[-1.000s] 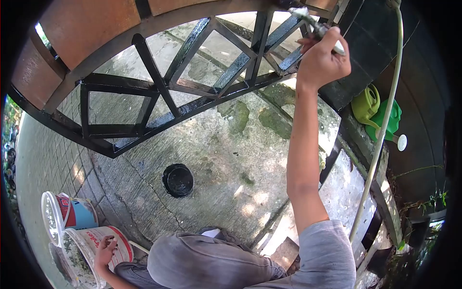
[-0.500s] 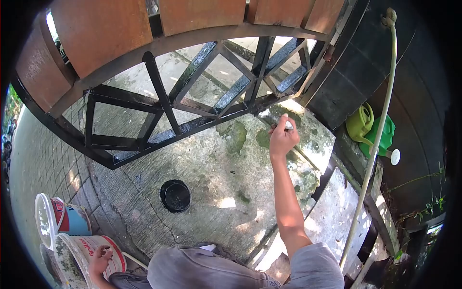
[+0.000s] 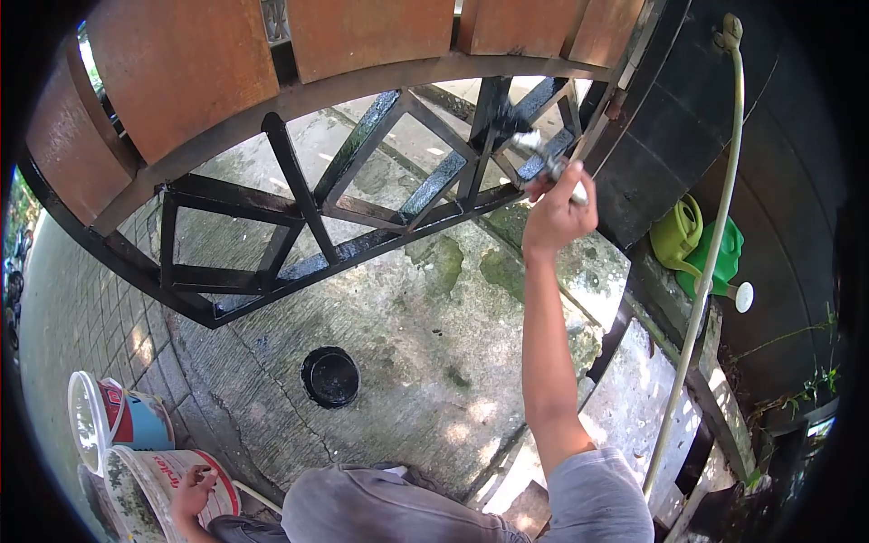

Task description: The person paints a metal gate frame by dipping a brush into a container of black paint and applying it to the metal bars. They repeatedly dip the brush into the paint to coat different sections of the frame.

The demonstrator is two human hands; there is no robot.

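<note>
My right hand [image 3: 559, 217] grips a paintbrush [image 3: 536, 145] by its handle. The dark bristles touch or nearly touch the black metal bars near the right end of the gate [image 3: 317, 208]; blur hides the exact contact. Wet-looking black paint shines on several of the gate's lower bars. On the concrete below sits a small round tub [image 3: 330, 376], black inside. My left hand [image 3: 193, 493] holds nothing and lies with loosely bent, parted fingers against the side of a white bucket [image 3: 149, 489] with red lettering.
Behind the white bucket is a blue and red paint pail [image 3: 145, 421] with a white lid. At right, a pale hose [image 3: 692, 335] runs down past a yellow-green watering can [image 3: 674, 231] and a green one [image 3: 724, 258]. Brown panels [image 3: 371, 36] form the gate's upper part.
My right hand has moved up and to the right, bringing the paintbrush into clear view against the gate bars. My left hand stays at the bucket.
</note>
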